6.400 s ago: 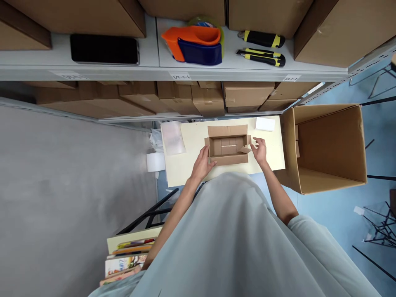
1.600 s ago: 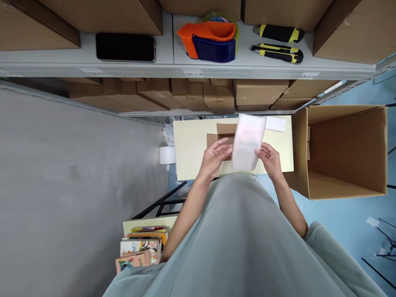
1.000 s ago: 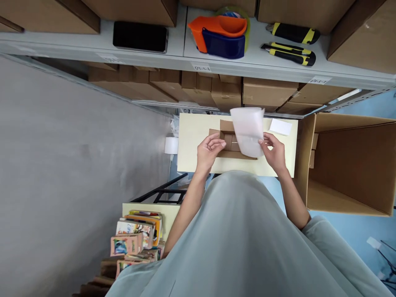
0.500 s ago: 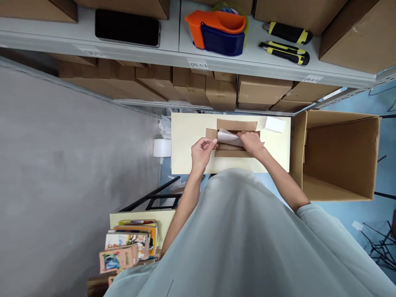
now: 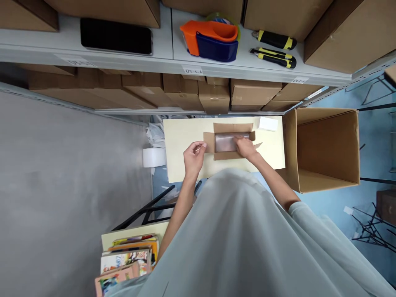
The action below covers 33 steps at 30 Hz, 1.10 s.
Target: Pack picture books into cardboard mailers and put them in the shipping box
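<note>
A small open cardboard box [image 5: 227, 155] lies on the cream table, its flaps folded out. Inside it is a translucent, greyish wrapped item [image 5: 225, 143], fairly flat; what the wrapping covers cannot be made out. My right hand [image 5: 246, 147] reaches into the box's right part, fingers curled together on the wrapping. At the outer edge of the left flap [image 5: 209, 142] is my left hand [image 5: 194, 159], thumb and forefinger brought together in a pinch. Whether it grips the flap or some small thing is unclear.
A small white box [image 5: 268, 123] sits on the cream table [image 5: 182, 132]. A large open carton [image 5: 328, 150] stands to the right, a white roll [image 5: 154, 157] to the left. The shelf ahead holds a tape dispenser [image 5: 213, 41], phone [image 5: 116, 36] and utility knives [image 5: 274, 57]. Books [image 5: 126, 260] lie lower left.
The translucent wrapped item, raised and slanted before, now lies flatter inside the box. My left hand has moved slightly left, away from the box's opening. The whole view has shifted a little.
</note>
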Each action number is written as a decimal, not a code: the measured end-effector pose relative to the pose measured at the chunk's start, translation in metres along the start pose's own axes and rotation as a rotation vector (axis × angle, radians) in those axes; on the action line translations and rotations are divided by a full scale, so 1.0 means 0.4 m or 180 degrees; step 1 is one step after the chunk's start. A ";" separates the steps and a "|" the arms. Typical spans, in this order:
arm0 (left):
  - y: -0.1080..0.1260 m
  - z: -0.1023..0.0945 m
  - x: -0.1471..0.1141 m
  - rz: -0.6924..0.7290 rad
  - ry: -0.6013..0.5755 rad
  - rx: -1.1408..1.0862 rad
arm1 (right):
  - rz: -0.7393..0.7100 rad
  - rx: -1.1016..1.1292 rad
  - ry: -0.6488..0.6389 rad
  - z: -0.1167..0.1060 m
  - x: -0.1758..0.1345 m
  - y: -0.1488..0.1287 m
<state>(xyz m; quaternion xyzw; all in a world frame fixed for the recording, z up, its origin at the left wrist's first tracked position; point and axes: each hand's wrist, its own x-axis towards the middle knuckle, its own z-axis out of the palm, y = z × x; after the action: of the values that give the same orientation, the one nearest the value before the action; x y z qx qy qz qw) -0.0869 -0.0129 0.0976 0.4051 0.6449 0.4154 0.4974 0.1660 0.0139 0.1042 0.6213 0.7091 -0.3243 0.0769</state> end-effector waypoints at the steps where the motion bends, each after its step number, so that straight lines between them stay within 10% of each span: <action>1: -0.007 -0.007 0.004 0.0066 0.0053 0.0092 | -0.0152 0.0199 0.0325 -0.005 -0.035 0.017; 7: -0.095 -0.029 0.037 -0.0190 0.0211 0.0708 | 0.0546 0.1408 0.1986 0.004 -0.189 0.224; 13: -0.123 -0.005 0.029 -0.0267 -0.0206 0.0712 | 0.0741 0.2469 0.1120 0.096 -0.158 0.335; 33: -0.097 0.115 -0.043 0.0604 -0.1320 0.1598 | -0.0123 0.1582 0.0921 0.078 -0.098 0.275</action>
<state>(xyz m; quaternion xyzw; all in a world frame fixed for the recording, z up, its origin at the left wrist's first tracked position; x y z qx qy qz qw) -0.0430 -0.0353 0.0592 0.6490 0.5716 0.1969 0.4619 0.2676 -0.0338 0.0600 0.6473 0.6232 -0.3975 -0.1860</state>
